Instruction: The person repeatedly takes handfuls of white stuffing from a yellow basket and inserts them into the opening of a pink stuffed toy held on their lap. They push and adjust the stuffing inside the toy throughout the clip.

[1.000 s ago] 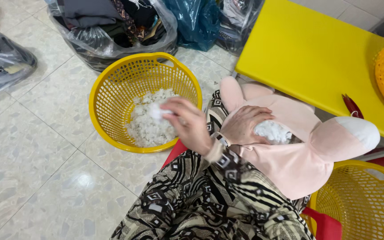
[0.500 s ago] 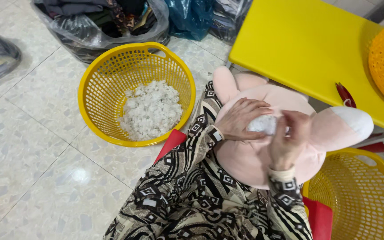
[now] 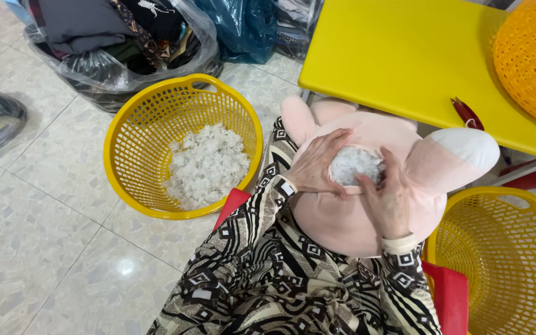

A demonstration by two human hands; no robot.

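White stuffing (image 3: 355, 164) now sits in the opening of the pink plush toy (image 3: 367, 186) on the lap, both hands' grips pressing it, the right hand (image 3: 387, 197) having shifted lower beside the left hand (image 3: 319, 164).

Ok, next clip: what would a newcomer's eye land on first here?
Probably the pink plush toy on the person's lap at centre, with the left hand and right hand pressed around white stuffing at an opening in it. Next, the yellow basket on the tiled floor to the left, holding a heap of white filling, and the bright yellow table above.
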